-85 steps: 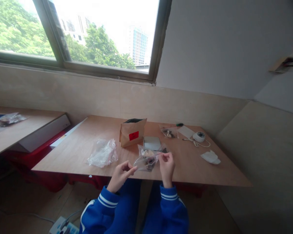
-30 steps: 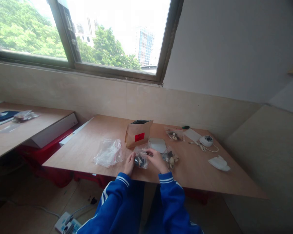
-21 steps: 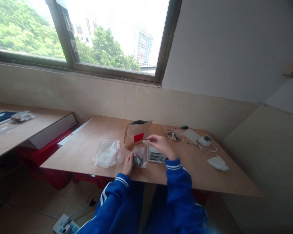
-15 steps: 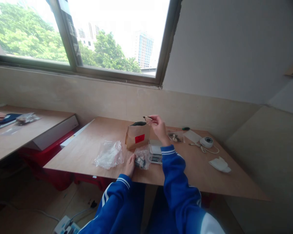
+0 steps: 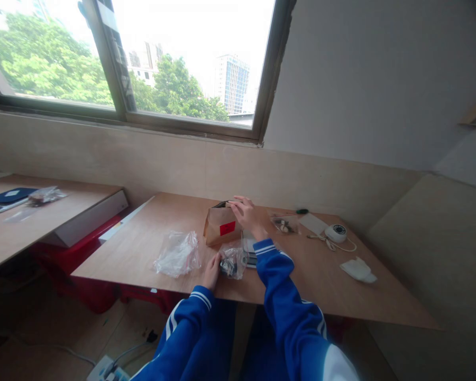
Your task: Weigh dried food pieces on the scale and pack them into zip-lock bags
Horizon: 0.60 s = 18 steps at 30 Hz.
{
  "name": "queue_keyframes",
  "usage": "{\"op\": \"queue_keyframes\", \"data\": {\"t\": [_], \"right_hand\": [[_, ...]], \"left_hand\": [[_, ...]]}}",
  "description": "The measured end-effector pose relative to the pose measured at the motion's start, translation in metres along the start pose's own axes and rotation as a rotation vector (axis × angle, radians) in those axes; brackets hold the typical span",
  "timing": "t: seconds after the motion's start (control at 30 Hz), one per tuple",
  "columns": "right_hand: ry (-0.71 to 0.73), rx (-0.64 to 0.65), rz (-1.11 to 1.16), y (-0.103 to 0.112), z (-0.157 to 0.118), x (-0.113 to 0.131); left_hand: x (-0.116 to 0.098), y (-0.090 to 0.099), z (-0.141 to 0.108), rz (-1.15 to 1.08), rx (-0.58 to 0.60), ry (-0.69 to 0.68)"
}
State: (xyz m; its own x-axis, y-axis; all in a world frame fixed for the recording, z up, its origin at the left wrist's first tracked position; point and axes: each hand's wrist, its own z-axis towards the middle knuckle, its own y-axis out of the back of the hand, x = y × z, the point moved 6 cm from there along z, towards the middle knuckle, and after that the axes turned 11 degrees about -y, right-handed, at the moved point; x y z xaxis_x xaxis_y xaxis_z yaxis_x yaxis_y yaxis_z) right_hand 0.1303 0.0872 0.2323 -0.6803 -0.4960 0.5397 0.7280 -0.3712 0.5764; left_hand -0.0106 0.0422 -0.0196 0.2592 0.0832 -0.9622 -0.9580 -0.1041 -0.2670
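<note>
A brown paper bag with a red label stands upright, its dark top open. My right hand is at the right side of the bag's mouth, fingers closed; what they hold, if anything, is hidden. In front of the bag, my left hand grips the left edge of a clear plastic bag with dark items inside. A small white device, partly covered by the right sleeve, sits beside that plastic bag. To the left lies a pile of clear plastic bags.
On the right of the table are a bag of small parts, a green-handled tool, a white dome device with cable and a crumpled white tissue. Another table stands left.
My right hand has moved left and down to the paper bag's mouth; the thin dark piece it held no longer shows. The other person's hand at the far left has almost left view.
</note>
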Motion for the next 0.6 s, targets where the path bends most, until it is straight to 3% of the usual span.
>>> {"op": "queue_keyframes", "data": {"t": [0.1, 0.4, 0.5, 0.6], "right_hand": [[-0.032, -0.056, -0.022, 0.009, -0.006, -0.001], [-0.129, -0.053, 0.091, 0.013, -0.025, -0.007], [-0.298, -0.043, 0.245, 0.011, -0.053, -0.029], [-0.597, 0.086, 0.418, -0.008, -0.095, -0.065]], "left_hand": [[0.0, -0.001, -0.001, -0.01, 0.007, 0.005], [-0.002, 0.0, -0.004, -0.054, -0.03, 0.014], [-0.001, -0.001, -0.006, -0.145, -0.035, 0.032], [-0.002, -0.006, -0.007, -0.264, 0.006, 0.07]]}}
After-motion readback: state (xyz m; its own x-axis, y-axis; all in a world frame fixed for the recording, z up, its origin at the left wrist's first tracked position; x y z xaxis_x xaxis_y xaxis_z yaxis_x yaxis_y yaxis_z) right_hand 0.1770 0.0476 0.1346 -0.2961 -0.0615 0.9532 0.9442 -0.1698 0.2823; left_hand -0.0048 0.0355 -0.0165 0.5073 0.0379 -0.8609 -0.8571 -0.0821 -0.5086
